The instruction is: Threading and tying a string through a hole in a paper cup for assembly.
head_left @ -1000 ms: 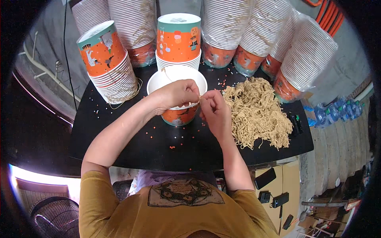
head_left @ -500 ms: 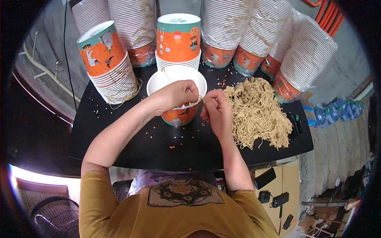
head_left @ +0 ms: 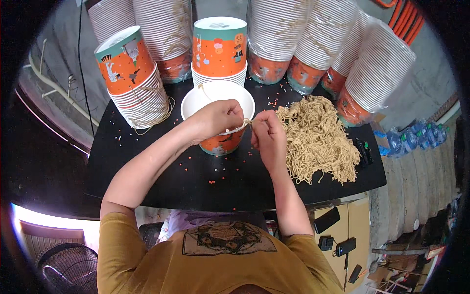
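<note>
A: Position of the workpiece?

B: The round paper bucket, orange and green outside and white inside (head_left: 220,145), stands upright at the centre of the frame, mouth up, on the black desk (head_left: 196,193).

A: Condition of the hands?

B: Left hand (head_left: 219,118): fingers pinched together over the rim's right portion, gripping thin tan twisted cord (head_left: 248,122). Right hand (head_left: 270,139): thumb and forefinger closed on the same cord, just outside the rim. Exact fingertip contact is partly hidden.

A: Governing relation?

B: The cord's short exposed span lies crosswise, left to right, between both sets of fingertips at the rim's right edge. The bucket's axis is vertical. The left hand is nearer to it, overlapping its mouth; the right hand sits just beside the wall.

A: Adjacent items?

B: A tangled heap of loose tan cord (head_left: 320,142), right of centre, near the right hand. A nested stack of inverted orange-and-green buckets (head_left: 220,54) stands at upper centre, directly beyond the bucket.
</note>
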Tool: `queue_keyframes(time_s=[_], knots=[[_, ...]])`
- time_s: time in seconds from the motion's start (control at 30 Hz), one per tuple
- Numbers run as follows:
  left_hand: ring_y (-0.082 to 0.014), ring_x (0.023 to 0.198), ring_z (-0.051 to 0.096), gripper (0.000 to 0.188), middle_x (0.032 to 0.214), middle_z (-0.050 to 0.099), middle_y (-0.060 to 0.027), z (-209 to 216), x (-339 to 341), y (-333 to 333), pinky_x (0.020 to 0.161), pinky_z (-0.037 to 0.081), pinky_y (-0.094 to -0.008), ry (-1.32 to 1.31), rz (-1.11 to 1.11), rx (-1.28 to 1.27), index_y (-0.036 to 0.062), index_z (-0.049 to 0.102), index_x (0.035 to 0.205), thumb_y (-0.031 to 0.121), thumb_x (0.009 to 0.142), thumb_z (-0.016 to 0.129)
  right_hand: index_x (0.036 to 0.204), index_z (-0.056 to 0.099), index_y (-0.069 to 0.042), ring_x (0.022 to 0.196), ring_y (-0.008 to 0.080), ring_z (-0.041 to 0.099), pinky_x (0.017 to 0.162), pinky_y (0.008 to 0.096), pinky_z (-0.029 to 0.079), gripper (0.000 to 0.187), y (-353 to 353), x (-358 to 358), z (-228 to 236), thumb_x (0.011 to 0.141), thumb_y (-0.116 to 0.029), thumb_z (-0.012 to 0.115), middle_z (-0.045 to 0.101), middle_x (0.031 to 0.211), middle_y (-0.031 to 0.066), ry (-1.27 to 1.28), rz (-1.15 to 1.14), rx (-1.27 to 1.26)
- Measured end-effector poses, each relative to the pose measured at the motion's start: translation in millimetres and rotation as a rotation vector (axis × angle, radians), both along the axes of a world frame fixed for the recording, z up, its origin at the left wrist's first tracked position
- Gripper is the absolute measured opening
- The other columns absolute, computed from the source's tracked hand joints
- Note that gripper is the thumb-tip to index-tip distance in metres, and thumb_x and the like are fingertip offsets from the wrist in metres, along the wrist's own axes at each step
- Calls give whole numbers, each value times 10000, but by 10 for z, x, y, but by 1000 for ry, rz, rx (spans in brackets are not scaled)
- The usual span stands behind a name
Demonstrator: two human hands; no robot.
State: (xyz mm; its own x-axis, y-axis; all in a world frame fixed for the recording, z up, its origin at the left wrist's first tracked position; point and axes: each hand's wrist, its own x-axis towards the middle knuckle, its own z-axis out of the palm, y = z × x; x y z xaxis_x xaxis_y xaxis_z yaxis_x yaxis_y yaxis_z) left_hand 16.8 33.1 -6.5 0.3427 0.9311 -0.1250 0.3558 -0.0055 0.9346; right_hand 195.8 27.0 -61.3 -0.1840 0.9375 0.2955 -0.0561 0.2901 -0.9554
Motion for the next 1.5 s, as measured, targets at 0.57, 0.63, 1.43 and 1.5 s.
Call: queue_keyframes(time_s=[0.57, 0.63, 1.43, 1.5], knots=[[-228, 765, 604, 186, 846, 585, -100, -32, 192, -282, 686, 494, -335, 331, 120, 599, 43, 572, 989, 170, 875, 649, 936, 561, -41, 612, 39, 449, 547, 216, 379, 34, 107, 22, -123, 931, -31, 529, 510, 682, -15, -6, -20, 118], [-309, 778, 626, 164, 855, 587, -103, -143, 222, -281, 640, 503, -390, 313, 154, 805, 52, 574, 945, 160, 855, 658, 945, 562, -34, 614, 70, 467, 557, 237, 393, 47, 111, 29, -78, 921, -34, 521, 518, 686, 9, -45, -53, 166], [-320, 673, 613, 129, 729, 600, -101, -203, 65, -519, 593, 479, -417, 565, 285, 1026, 77, 583, 797, 179, 864, 627, 921, 583, -25, 825, 259, 549, 733, 346, 441, 101, 90, -16, 589, 876, 6, 498, 589, 853, 91, -334, -171, 740], [-334, 662, 608, 141, 727, 606, -101, -223, 22, -527, 604, 473, -431, 583, 266, 1015, 78, 585, 797, 192, 870, 622, 921, 583, -26, 831, 258, 552, 742, 348, 442, 99, 119, -33, 571, 879, 0, 498, 589, 853, 93, -337, -180, 748]])
